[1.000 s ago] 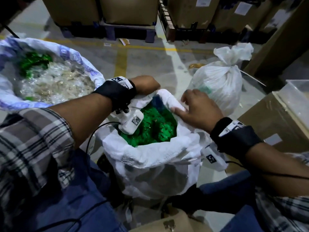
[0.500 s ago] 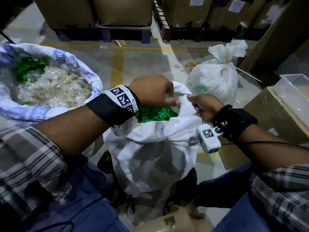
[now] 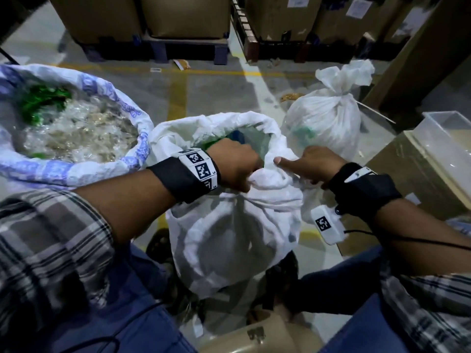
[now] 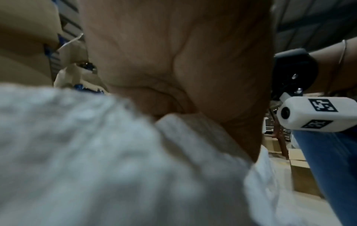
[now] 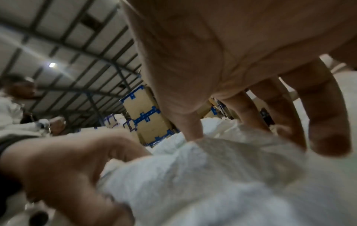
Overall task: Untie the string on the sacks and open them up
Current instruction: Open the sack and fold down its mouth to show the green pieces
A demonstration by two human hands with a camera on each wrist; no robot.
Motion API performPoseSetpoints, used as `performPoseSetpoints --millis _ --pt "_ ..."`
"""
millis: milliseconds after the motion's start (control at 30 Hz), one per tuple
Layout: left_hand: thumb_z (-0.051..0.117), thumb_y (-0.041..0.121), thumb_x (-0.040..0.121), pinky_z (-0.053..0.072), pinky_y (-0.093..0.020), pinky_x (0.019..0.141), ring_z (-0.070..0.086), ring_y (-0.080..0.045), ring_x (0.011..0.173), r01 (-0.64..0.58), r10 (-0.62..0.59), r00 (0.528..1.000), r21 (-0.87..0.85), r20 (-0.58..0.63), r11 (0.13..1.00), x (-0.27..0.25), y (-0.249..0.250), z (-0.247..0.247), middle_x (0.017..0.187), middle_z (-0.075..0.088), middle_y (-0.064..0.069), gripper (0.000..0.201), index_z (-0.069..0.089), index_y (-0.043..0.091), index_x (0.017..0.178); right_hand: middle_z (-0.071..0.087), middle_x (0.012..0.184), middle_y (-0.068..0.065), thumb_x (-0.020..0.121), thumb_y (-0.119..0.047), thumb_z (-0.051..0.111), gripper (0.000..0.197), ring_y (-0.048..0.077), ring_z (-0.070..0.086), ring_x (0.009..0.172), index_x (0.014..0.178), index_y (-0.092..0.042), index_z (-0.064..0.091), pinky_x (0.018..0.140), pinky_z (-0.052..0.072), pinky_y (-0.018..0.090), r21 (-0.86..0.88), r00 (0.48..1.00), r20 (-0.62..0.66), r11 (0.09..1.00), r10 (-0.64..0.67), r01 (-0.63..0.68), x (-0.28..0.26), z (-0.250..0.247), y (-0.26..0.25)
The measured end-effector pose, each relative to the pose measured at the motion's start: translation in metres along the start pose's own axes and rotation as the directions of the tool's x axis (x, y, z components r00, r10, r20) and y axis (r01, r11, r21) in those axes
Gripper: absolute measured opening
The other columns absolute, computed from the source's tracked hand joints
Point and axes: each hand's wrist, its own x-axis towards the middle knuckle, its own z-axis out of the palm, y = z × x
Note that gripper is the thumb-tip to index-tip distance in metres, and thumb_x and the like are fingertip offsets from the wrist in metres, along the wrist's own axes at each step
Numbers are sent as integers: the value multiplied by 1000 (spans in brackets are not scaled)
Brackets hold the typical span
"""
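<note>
A large blue-printed white sack [image 3: 76, 171] is seen open at the left of the concrete floor [image 3: 204, 95], its rim rolled down; it is filled with clear plastic scraps [image 3: 76, 133], with a clump of green pieces [image 3: 40, 103] at its far side. Just beside it, in the middle between the person's knees, the white woven sack [image 3: 229, 233] is stood upright, its long axis vertical and its mouth turned upward. Its rim is crumpled and folded outward, and green material [image 3: 211, 143] is glimpsed inside. The near edge of this rim is gripped by the left hand [image 3: 234, 166], fingers curled round a gathered fold. The same rim is pinched just to the right by the right hand [image 3: 313, 164], thumb laid over the cloth and fingers tucked beneath, as is shown in the right wrist view [image 5: 222, 76]. Behind, toward the right, a smaller tied white sack [image 3: 323, 121] is stood upright, its neck knotted and its top flared upward. Cardboard boxes [image 3: 183, 16] on pallets are ranged along the far edge of the floor.
</note>
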Motion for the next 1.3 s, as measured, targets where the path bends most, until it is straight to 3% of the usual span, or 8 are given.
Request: performPoseSetpoints --millis 100,367,533,733,867,1000,1167,1300 --pt "66 40 78 38 -32 57 68 -32 83 -30 46 991 126 -127 992 -2 -12 -2 92 69 -3 25 57 23 93 61 67 13 87 -55 69 52 28 64 59 78 -5 60 58 59 34 481 970 235 859 63 -173 -1 9 1" --pt "47 40 93 34 -31 51 66 -32 87 43 12 923 133 -385 990 -13 -57 2 113 62 -1 23 56 23 106 65 111 13 102 -3 41 14 30 65 106 106 -4 55 86 53 55 896 937 309 -281 -161 -344 3 -29 -10" --pt "59 31 89 29 -31 47 65 -34 75 115 -79 878 47 -473 992 -14 -53 13 117 56 -13 37 48 11 118 59 132 29 97 -3 32 41 46 54 125 132 8 50 108 39 61 839 955 239 -459 -174 -293 -12 -31 -21" --pt "49 45 85 52 -42 66 64 -34 86 4 -51 933 -132 -356 991 -11 -16 23 100 67 -9 59 42 20 137 60 127 30 74 0 34 59 48 56 120 127 15 53 104 44 58 935 978 209 -292 -8 -202 -8 -13 -16" --pt "22 73 95 49 -44 83 59 -31 98 -38 -17 966 -204 -259 978 -6 -7 27 113 65 -9 72 42 22 140 59 119 22 92 -6 44 30 40 61 109 121 -7 52 91 55 55 928 983 -82 372 163 15 1 -10 -3" --pt "28 59 102 45 -47 87 54 -35 103 -9 -21 989 -202 -146 979 0 -2 32 114 60 -13 55 49 14 126 65 107 26 88 -16 52 14 41 61 105 94 -8 60 90 50 39 364 922 -385 925 41 111 0 -9 8" --pt "47 60 95 42 -41 79 54 -31 100 15 -40 969 -105 -244 994 0 -2 32 106 64 -5 47 55 16 107 68 71 22 75 -8 58 17 34 70 64 81 5 66 63 61 52 575 988 -76 816 132 -64 -17 -11 1" --pt "58 60 86 35 -38 73 53 -29 96 19 -25 933 -20 -358 1000 1 0 29 97 66 -2 42 54 19 96 63 117 16 83 -35 61 56 32 62 106 127 -4 48 90 54 40 479 975 -183 877 126 -24 -20 -14 -5"
